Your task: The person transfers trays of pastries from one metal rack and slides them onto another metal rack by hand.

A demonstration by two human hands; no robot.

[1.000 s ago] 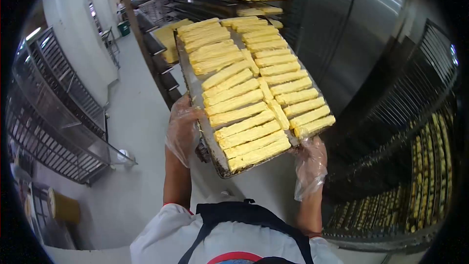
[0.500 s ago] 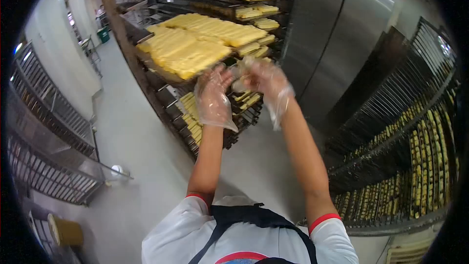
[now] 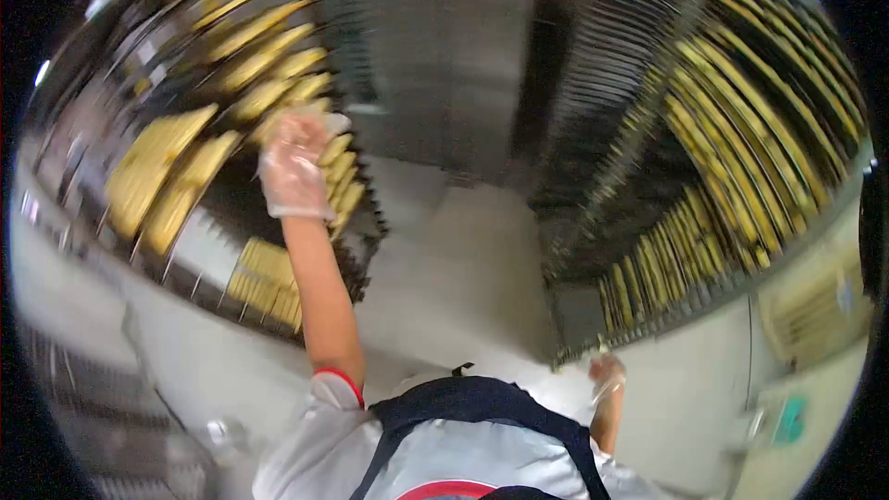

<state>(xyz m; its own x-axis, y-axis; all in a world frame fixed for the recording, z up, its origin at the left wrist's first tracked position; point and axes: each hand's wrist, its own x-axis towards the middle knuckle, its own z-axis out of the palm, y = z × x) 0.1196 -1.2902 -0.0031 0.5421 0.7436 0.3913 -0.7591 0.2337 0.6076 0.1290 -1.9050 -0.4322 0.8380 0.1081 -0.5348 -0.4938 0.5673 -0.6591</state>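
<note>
Thin clear plastic gloves cover both hands. My left hand (image 3: 296, 153) is raised at the side of the left rack, close to trays of yellow dough strips (image 3: 250, 97); its fingers look curled, but blur hides whether they grip the rack frame. Low on the right, my right hand (image 3: 607, 372) hangs near the bottom corner of the right rack (image 3: 639, 338), its fingers small and smeared. No tray is visible in either hand. Larger yellow slabs (image 3: 159, 167) lie on the left rack's shelves.
Many trays of yellow strips (image 3: 741, 120) fill the right rack. Steel doors (image 3: 444, 56) stand between the two racks, behind grey floor (image 3: 444, 259). A pale crate (image 3: 815, 310) is at the far right, and a white round object (image 3: 225, 435) is at lower left.
The tray held a second ago went onto the left rack, and both hands came off it. The view has swung right; my right hand has dropped down and right, away from my left hand.
</note>
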